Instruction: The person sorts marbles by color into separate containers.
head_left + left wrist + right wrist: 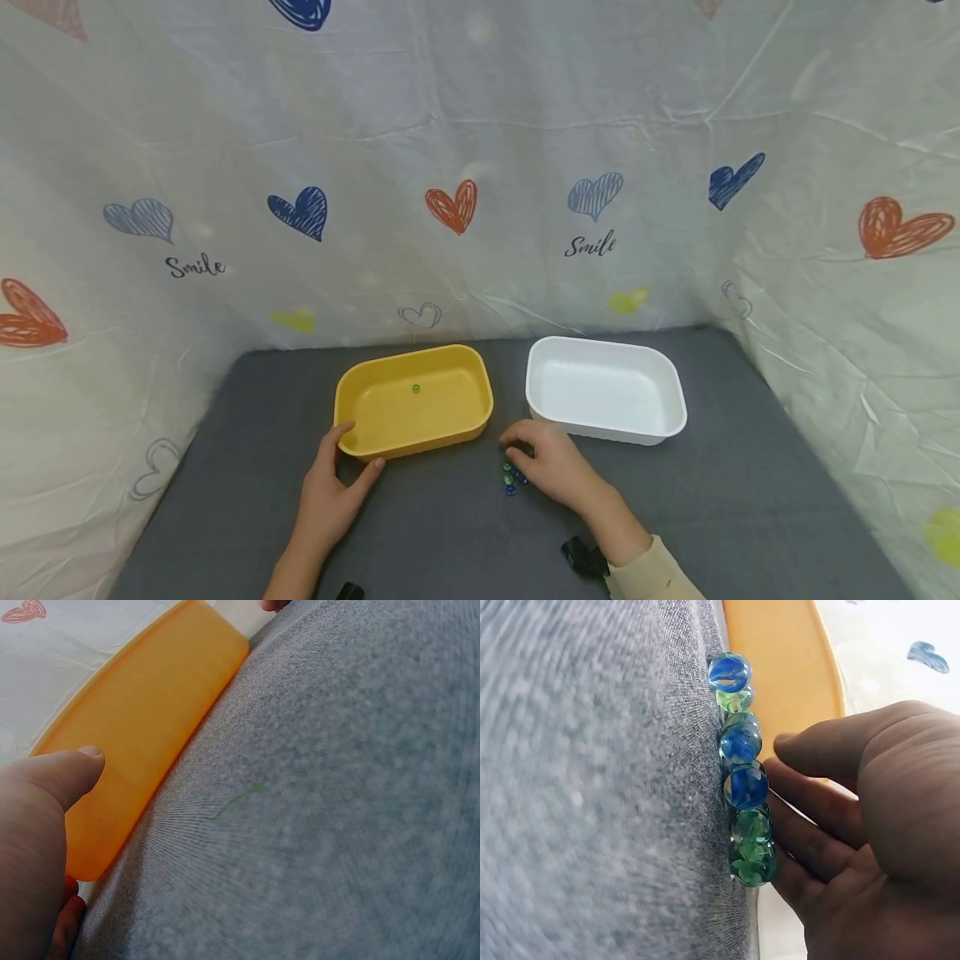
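Marbles (509, 479), blue and green, lie in a small cluster on the grey cloth (435, 525) in the head view, just to the near side of the gap between a yellow tray (450, 408) on the left and a white tray (607, 392) on the right. One green marble (416, 388) sits inside the yellow tray. The left hand (328, 504) grasps that tray's near left corner; the right hand (551, 462) reaches over the cluster, its fingers bent. The left wrist view shows the left thumb flat against the tray's outer wall, with other fingers partly hidden around its end. In the right wrist view, thumb and fingers stand beside the marbles, fingertips hidden behind them, so I cannot tell whether one is held. The step in hand appears to be picking out a marble; the next move seems to call for a light pinch that leaves its neighbours unrolled.
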Motion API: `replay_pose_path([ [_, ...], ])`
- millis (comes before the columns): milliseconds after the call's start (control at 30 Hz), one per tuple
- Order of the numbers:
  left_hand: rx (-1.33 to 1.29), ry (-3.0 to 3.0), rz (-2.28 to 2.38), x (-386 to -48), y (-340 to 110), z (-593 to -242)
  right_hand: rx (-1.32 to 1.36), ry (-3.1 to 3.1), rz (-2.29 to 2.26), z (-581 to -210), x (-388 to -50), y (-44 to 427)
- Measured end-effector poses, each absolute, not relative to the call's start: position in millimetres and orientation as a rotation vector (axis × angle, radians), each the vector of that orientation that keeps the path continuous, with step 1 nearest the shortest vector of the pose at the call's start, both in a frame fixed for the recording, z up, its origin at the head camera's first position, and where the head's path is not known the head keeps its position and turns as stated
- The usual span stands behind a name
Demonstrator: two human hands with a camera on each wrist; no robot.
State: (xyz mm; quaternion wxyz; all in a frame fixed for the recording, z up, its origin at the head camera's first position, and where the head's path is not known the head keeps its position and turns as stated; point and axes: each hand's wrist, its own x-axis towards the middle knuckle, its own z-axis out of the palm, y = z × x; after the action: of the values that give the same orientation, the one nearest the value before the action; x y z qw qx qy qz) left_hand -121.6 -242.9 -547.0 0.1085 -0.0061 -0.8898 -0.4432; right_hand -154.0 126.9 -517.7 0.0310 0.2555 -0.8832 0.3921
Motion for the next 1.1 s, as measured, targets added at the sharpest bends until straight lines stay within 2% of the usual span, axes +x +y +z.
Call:
replay_pose_path([
  [367,-0.033,-2.610,-1.285,-119.4,-242.4,-546.9,0.698,-2.789,1.018,-514.2,-148.9,122.8],
  [1100,-0.040,-2.609,-1.295,-120.6,-242.2,-546.8,0.682,-2.777,1.050,-516.7,-148.8,124.1],
])
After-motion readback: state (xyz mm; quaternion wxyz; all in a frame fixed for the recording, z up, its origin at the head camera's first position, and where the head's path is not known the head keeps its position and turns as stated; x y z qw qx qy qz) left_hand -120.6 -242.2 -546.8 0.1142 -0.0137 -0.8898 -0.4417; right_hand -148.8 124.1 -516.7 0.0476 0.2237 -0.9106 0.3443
